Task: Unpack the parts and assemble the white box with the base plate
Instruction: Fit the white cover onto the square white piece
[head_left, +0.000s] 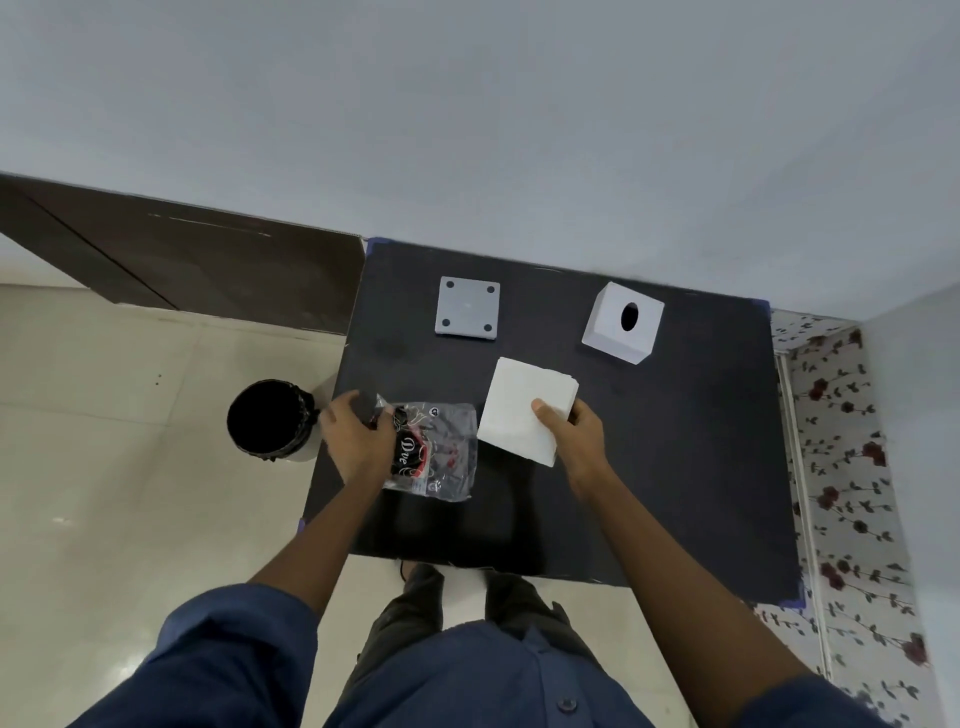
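On the dark matte tabletop (675, 467) the right hand (576, 436) grips a square stack of white paper tissues (524, 410) at its near right corner — thumb lying on top, fingers curled underneath — so the stack sits tilted a little above the surface. The left hand (356, 436) is closed around the left end of a crumpled clear plastic wrapper with black and red printing (434, 452), which lies just beside the tissue stack, its right edge close to the stack's near left edge. Farther back, near the wall, the white cube-shaped box with a dark oval opening in its top face (623, 322) stands on the table, tipped slightly toward the camera, well apart from both hands. To its left, also near the back edge, the flat grey square base plate with four dark round spots at its corners (467, 309) lies flat — apart from the box, with bare tabletop between them. On the pale tiled floor just left of the table stands a round bin lined with a black bag (270, 421), close to the left hand.
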